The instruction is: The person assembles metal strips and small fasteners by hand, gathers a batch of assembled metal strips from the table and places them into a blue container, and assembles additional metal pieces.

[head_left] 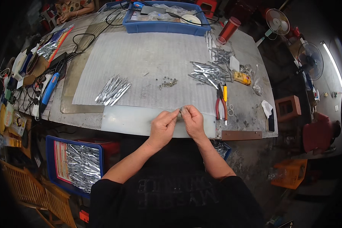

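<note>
On my feed, the left hand (pixel 164 124) and right hand (pixel 193 122) pinch a small piece (pixel 180 110) above the near edge of the bench (pixel 249 112), fingertips hiding so much I can't tell its shape.

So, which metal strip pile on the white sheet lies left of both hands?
The smaller pile at left; the larger pile lies at right, near the red-handled pliers.

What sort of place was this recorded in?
Probably a small hand-assembly workshop: slim metal pieces lie in piles on the worktable, red-handled pliers rest near its front edge, and a blue crate below holds many similar-looking pieces.
</note>
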`<act>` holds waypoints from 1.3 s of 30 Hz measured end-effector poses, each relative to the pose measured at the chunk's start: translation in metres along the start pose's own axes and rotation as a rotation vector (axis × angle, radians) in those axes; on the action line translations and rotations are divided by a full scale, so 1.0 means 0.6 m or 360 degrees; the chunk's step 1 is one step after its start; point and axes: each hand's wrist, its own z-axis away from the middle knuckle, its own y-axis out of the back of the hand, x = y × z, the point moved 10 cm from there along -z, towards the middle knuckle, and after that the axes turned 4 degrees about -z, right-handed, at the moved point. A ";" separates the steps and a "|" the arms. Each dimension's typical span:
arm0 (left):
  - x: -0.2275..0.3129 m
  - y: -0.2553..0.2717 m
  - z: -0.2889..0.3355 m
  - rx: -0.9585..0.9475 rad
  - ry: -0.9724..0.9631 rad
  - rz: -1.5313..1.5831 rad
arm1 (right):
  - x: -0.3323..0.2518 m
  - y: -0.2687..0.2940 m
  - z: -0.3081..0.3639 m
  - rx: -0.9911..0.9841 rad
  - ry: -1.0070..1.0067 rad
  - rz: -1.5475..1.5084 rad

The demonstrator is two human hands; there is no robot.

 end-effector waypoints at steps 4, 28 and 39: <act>-0.021 0.022 0.003 -0.0186 0.0054 -0.0337 | -0.007 0.049 0.007 0.0201 0.0177 0.0227; -0.013 0.026 0.025 -0.0906 -0.0212 -0.1253 | 0.019 0.070 0.014 0.0246 0.0064 0.0156; 0.002 -0.053 0.019 -0.0836 -0.0262 -0.1136 | 0.015 0.067 0.010 0.0238 0.0081 0.0151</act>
